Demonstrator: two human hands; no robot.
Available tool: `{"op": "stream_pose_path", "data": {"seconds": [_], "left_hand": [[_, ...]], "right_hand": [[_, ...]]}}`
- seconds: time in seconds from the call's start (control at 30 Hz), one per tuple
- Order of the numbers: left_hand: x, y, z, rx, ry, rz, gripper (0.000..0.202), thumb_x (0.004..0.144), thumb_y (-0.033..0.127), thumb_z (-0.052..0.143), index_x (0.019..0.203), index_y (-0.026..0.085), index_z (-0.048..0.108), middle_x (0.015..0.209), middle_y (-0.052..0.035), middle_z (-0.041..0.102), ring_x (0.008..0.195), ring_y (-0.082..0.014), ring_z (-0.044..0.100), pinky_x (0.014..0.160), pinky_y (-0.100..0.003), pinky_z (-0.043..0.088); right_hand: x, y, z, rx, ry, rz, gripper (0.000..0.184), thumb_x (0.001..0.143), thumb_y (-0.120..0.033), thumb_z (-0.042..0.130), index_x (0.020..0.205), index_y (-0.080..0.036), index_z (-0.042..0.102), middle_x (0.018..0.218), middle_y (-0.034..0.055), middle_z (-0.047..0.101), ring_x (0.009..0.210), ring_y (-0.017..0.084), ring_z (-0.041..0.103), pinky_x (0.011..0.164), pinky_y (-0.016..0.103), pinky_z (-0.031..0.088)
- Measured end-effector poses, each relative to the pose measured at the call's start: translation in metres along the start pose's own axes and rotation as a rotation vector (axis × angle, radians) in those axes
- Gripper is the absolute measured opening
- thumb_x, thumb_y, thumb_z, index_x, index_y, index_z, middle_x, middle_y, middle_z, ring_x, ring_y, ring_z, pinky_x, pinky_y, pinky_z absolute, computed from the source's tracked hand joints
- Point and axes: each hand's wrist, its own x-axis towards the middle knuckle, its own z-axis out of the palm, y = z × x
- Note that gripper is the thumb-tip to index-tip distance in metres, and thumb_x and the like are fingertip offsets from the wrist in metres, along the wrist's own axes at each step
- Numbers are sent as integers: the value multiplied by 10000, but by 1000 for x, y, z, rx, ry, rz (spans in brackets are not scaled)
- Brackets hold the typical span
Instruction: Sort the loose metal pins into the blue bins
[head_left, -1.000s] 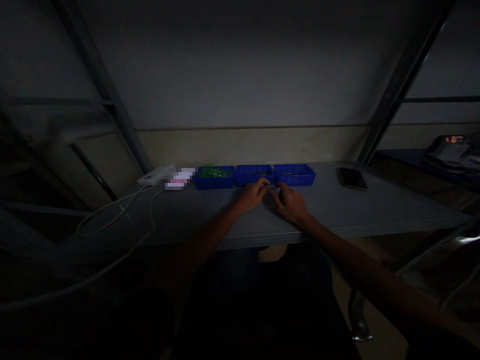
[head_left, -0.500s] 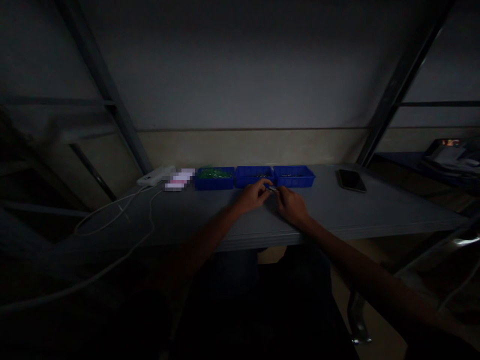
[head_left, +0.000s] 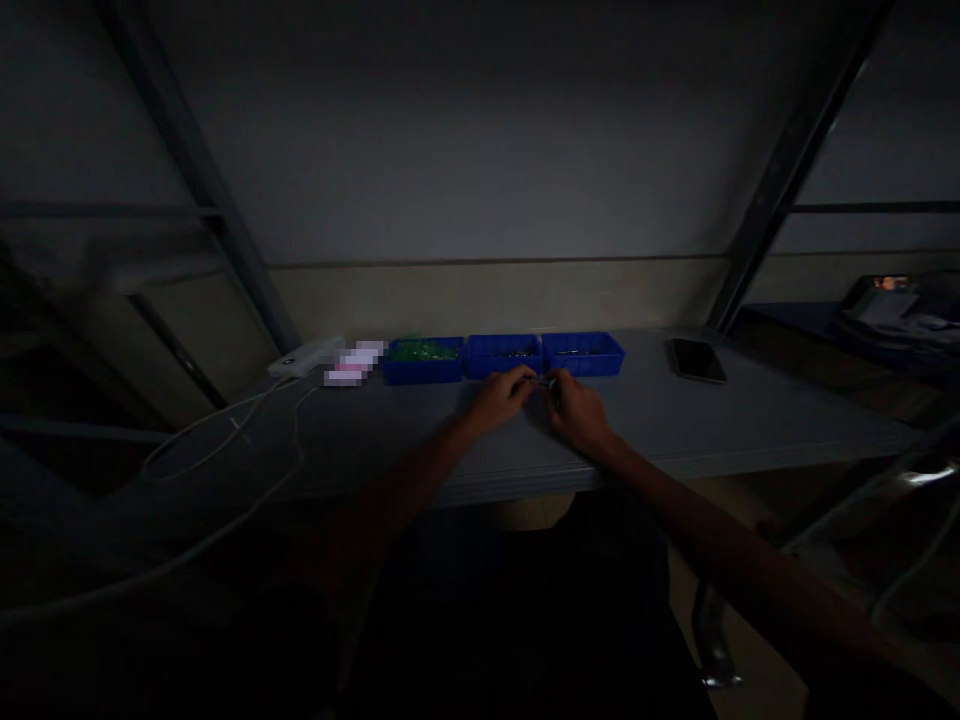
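The scene is very dim. My left hand [head_left: 504, 396] and my right hand [head_left: 576, 410] meet over the grey table [head_left: 735, 420], just in front of the middle blue tray [head_left: 502, 355]. Both hands have their fingertips pinched together on a small pale part [head_left: 545, 382] held between them; it is too small and dark to name. A blue tray with green pieces [head_left: 422, 360] stands to the left of the middle one. Another blue tray [head_left: 583, 353] stands to the right, with small dark parts in it.
A dark phone [head_left: 697, 360] lies on the table at the right. A white power bank [head_left: 304, 356] sits at the back left, with white cables [head_left: 225, 440] trailing off the table. Slanted metal posts [head_left: 780, 180] flank the table. Clutter lies on a surface at far right.
The hands have stayed together in front of the trays, shifting only slightly. The view has drifted a little, so everything sits slightly further left.
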Motion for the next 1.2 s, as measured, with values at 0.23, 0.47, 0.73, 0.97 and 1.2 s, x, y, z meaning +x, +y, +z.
{"op": "stream_pose_path", "data": {"seconds": [0.23,0.47,0.73,0.97,1.2], "left_hand": [[-1,2,3,-72,47,4,235,854,334,447,958,151,553,577,35,538,521,-91,504,525,-191,365],[8,-3,10,-180,25,37,232,851,315,456,984,142,534,563,37,499,509,-90,477,516,-198,357],[5,2,9,-131,21,-18,220,849,301,449,930,136,569,571,33,517,520,-89,483,525,-198,362],[1,4,2,-23,22,-21,263,878,307,397,758,149,569,564,36,511,547,-90,488,572,-209,363],[-5,0,2,-32,-59,-54,215,868,330,437,885,153,557,602,35,549,565,-96,511,559,-206,375]], "right_hand": [[0,-2,-2,-41,-32,10,263,922,-313,329,1061,-154,487,957,124,663,790,207,625,636,265,384],[0,-4,-6,-53,-13,82,278,928,-311,307,1003,-151,522,885,109,674,732,205,628,577,254,344],[0,-2,-4,-34,9,102,323,935,-339,270,965,-151,531,807,96,670,671,180,612,563,244,323],[-2,1,-1,44,32,-14,277,916,-330,336,1055,-149,493,877,97,664,727,187,614,618,255,367],[-3,2,1,-60,-11,13,302,933,-294,271,854,-167,534,786,88,659,661,182,609,567,255,332]]}}
